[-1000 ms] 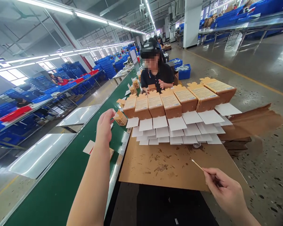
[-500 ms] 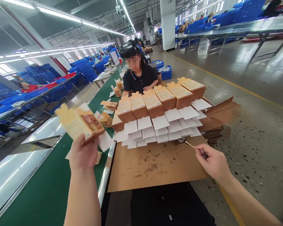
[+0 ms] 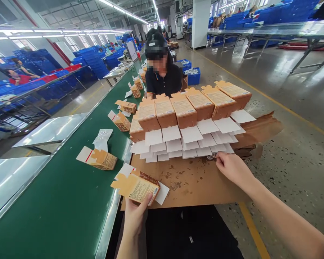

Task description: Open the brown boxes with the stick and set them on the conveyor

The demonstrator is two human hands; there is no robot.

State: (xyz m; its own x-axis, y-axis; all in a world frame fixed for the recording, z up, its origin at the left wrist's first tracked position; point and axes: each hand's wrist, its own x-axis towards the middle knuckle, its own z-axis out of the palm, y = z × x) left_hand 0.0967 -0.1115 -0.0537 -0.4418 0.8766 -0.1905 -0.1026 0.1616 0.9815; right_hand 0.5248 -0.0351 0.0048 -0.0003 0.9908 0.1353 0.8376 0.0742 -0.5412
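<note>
Carton: gripped by the left hand over the bench's left edge. The right hand pinches a thin stick. Stacked cartons obstruct the bench's far part; a green belt bearing open cartons adjoins its left.

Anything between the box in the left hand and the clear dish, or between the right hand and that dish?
Box to dish: nothing visible stands between, only flat stained cardboard. White flaps crowd the dish's far side. Right hand to dish: just its thin stick.
</note>
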